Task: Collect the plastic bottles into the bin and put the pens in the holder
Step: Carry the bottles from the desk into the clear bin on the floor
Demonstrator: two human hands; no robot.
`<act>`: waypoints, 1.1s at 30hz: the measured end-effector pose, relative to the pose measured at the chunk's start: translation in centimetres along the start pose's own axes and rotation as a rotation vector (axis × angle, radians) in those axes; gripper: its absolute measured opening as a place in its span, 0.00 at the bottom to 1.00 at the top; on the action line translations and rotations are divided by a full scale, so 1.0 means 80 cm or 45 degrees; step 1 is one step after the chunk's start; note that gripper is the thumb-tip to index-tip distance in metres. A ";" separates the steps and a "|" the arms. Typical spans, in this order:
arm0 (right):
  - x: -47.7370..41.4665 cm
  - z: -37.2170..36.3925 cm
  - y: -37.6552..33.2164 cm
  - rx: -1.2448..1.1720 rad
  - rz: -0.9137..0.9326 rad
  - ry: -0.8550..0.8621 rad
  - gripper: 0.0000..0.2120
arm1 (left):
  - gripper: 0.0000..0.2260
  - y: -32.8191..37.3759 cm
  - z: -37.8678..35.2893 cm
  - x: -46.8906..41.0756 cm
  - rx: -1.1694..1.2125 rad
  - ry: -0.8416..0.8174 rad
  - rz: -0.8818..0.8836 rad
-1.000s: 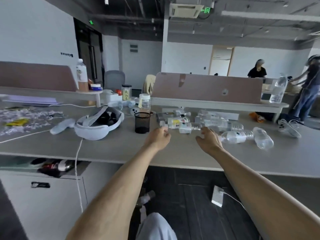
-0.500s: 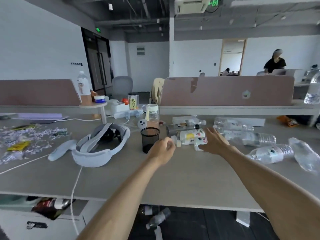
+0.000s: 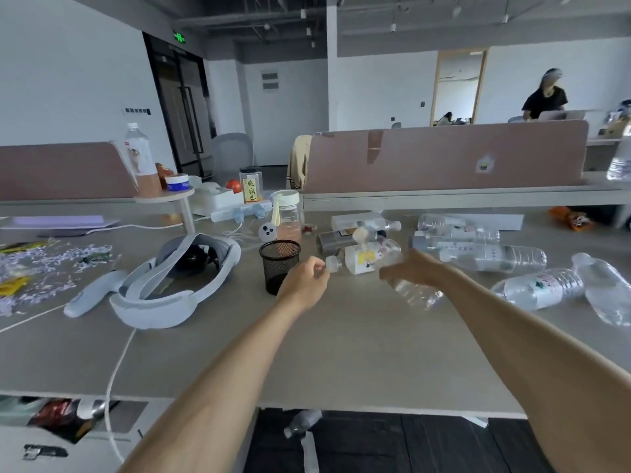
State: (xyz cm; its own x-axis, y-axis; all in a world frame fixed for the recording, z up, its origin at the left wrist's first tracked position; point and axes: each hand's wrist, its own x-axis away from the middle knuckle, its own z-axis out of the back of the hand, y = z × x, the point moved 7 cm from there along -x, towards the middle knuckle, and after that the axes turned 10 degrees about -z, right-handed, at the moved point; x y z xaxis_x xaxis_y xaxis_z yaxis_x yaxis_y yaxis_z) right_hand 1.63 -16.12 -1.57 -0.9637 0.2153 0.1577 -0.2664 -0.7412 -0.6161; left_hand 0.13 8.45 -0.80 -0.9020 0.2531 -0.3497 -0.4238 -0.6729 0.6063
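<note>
Several clear plastic bottles lie on the grey desk [image 3: 341,353], among them one with a green-and-red label [image 3: 543,288] and a long one [image 3: 491,257]. A white-labelled bottle [image 3: 368,257] lies beside the black mesh pen holder [image 3: 280,264]. My left hand [image 3: 304,281] is curled into a fist with its fingertips right at that bottle's cap. My right hand [image 3: 409,271] grips a blurred clear bottle [image 3: 418,295] just above the desk. I see no pens and no bin.
A white VR headset [image 3: 177,281] and its controller [image 3: 90,293] lie left of the holder, with shredded paper [image 3: 44,264] beyond. A lidded jar [image 3: 288,216] stands behind the holder. One more bottle [image 3: 302,423] lies on the floor under the desk edge.
My right hand was open over the bottles and now holds a clear bottle, drawn back toward me. My left fist has moved forward to the white-labelled bottle's cap.
</note>
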 end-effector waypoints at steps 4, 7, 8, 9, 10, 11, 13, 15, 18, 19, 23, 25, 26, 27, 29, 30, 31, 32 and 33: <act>0.025 0.031 0.041 -0.845 -0.091 0.093 0.14 | 0.16 0.023 -0.033 -0.031 -0.024 -0.116 -0.034; 0.036 0.035 0.063 -1.020 -0.168 0.154 0.14 | 0.17 0.043 -0.068 -0.068 -0.085 -0.145 -0.088; 0.035 0.036 0.067 -1.048 -0.179 0.172 0.15 | 0.18 0.047 -0.079 -0.082 -0.139 -0.155 -0.107; 0.035 0.037 0.069 -1.075 -0.196 0.181 0.16 | 0.20 0.050 -0.089 -0.095 -0.213 -0.174 -0.130; 0.033 0.037 0.070 -1.106 -0.214 0.183 0.17 | 0.21 0.052 -0.099 -0.108 -0.300 -0.200 -0.163; 0.031 0.038 0.070 -1.132 -0.223 0.188 0.18 | 0.23 0.053 -0.109 -0.120 -0.385 -0.225 -0.201; 0.021 0.043 0.068 -1.153 -0.206 0.196 0.17 | 0.25 0.050 -0.125 -0.142 -0.462 -0.267 -0.254; 0.009 0.046 0.068 -1.149 -0.175 0.200 0.16 | 0.29 0.043 -0.135 -0.164 -0.465 -0.296 -0.246; -0.010 0.051 0.073 -1.148 -0.138 0.200 0.17 | 0.36 0.032 -0.150 -0.184 -0.590 -0.364 -0.234; -0.013 0.050 0.075 -1.143 -0.138 0.202 0.17 | 0.36 0.031 -0.154 -0.185 -0.628 -0.393 -0.236; -0.010 0.044 0.084 -1.172 -0.169 0.184 0.18 | 0.32 0.033 -0.150 -0.169 -0.513 -0.404 -0.081; 0.000 0.045 0.087 -1.201 -0.163 0.177 0.17 | 0.30 0.036 -0.141 -0.149 -0.210 -0.310 0.070; 0.006 0.048 0.087 -1.217 -0.157 0.176 0.17 | 0.27 0.036 -0.136 -0.138 0.018 -0.224 0.154; 0.015 0.052 0.087 -1.233 -0.150 0.175 0.17 | 0.23 0.040 -0.132 -0.124 0.285 -0.134 0.234; 0.037 0.057 0.086 -1.249 -0.145 0.166 0.18 | 0.23 0.051 -0.128 -0.093 0.719 -0.032 0.336; 0.050 0.058 0.086 -1.251 -0.144 0.163 0.18 | 0.23 0.059 -0.125 -0.079 0.803 -0.016 0.341; 0.063 0.058 0.087 -1.249 -0.141 0.167 0.19 | 0.23 0.069 -0.121 -0.063 0.851 -0.009 0.326; 0.077 0.060 0.089 -1.247 -0.132 0.177 0.19 | 0.23 0.081 -0.116 -0.050 0.883 0.000 0.297; 0.092 0.062 0.092 -1.248 -0.126 0.188 0.19 | 0.23 0.096 -0.111 -0.037 0.920 0.006 0.268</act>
State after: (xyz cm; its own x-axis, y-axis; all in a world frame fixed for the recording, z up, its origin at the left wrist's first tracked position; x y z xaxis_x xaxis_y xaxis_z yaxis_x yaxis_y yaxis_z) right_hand -7.51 -23.13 -1.10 -0.9086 0.3737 0.1864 -0.1508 0.1227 -0.9809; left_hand 0.30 -3.60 -1.43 -0.9703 0.1653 -0.1764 -0.1918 -0.0824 0.9780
